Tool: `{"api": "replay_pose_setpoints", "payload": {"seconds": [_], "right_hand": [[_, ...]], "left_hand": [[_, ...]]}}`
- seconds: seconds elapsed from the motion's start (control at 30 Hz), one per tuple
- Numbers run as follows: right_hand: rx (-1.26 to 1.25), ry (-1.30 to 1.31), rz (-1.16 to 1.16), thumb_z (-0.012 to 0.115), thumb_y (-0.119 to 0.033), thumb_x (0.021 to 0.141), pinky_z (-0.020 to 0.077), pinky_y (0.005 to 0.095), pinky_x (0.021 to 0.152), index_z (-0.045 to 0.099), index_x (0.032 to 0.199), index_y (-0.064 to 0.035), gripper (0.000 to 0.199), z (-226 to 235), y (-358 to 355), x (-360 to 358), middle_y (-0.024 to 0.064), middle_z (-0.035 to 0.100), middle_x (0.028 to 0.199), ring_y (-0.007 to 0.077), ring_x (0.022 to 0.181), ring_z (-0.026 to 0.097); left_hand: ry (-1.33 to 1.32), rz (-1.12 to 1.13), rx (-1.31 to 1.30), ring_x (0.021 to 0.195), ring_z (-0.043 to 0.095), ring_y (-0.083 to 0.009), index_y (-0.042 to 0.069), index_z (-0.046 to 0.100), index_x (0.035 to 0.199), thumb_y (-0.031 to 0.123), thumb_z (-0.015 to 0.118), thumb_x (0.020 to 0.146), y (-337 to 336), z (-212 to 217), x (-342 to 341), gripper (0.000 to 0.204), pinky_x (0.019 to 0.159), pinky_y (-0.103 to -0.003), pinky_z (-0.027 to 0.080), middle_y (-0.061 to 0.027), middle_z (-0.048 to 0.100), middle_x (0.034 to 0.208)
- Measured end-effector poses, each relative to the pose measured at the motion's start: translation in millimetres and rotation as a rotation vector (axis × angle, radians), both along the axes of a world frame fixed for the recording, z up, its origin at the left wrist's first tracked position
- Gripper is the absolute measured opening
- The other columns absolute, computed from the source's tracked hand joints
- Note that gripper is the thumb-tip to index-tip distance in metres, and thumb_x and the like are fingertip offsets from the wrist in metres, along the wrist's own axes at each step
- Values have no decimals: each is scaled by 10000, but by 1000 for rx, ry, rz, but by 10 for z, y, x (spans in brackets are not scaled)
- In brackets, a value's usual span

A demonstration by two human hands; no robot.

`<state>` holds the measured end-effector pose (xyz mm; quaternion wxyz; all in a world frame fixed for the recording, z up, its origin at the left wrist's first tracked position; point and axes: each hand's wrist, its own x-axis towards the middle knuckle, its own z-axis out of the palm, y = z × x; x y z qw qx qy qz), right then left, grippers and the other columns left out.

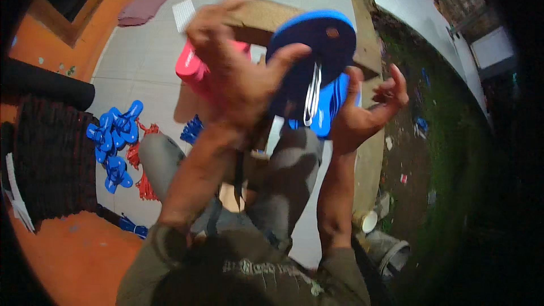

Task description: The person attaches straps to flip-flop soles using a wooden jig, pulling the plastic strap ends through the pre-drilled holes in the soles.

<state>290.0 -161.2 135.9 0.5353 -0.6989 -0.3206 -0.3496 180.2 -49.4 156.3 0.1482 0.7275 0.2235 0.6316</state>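
Note:
A flip-flop sole (294, 76), navy on its face with a bright blue edge, stands tilted between my hands. A shiny, narrow loop like bent wire (313, 93) shows against it, blurred. My left hand (235, 73) is spread open, its thumb crossing in front of the sole; whether it bears the sole's weight I cannot tell. On the sole's right side my right hand (368, 105) is open, fingers apart and curved. Below, near my knee, lie blue soles (323, 119). Behind my left hand are pink soles (191, 63), partly hidden, beside a wooden block (258, 17).
Blue flip-flops (116, 130) lie heaped on the pale tiles at left, near red straps (145, 187) and blue straps (191, 129). A dark stack (54, 153) stands by the orange wall (68, 249). A tipped bucket (392, 255) is at lower right, beside grassy ground (447, 164).

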Motion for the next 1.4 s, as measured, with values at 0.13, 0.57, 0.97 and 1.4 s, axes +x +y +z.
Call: {"api": "replay_pose_setpoints", "payload": {"seconds": [0.13,0.57,0.97,1.4], "right_hand": [[-371,369,-284,634,-324,775,351,401,887,473,1138,-8,507,-1486,-715,1245,173,495,1059,311,1029,453],[-113,1036,95,770,-266,601,445,348,756,424,1152,-1,702,-1671,-1322,818,144,519,1061,242,920,535],[-24,1033,813,757,-127,621,364,349,907,353,1224,-24,734,-517,-978,-871,124,465,1140,219,1069,451],[-78,120,944,599,-130,768,460,409,794,459,909,-96,201,77,-469,-457,108,629,857,248,810,592]], "left_hand": [[32,-55,-242,909,418,-215,39,397,1026,118,765,633,-90,-619,-597,544,791,-331,370,-107,365,1026],[514,-501,-838,708,577,-182,-1,556,1007,190,669,743,-669,-1547,-944,345,610,-266,458,-127,590,859],[324,-799,-755,805,580,-248,4,523,1027,209,603,793,-807,-771,-858,322,717,-314,458,-134,575,888],[135,-773,113,709,570,-244,47,611,883,112,700,583,-241,-139,-553,320,598,-332,481,-78,561,808]]}}
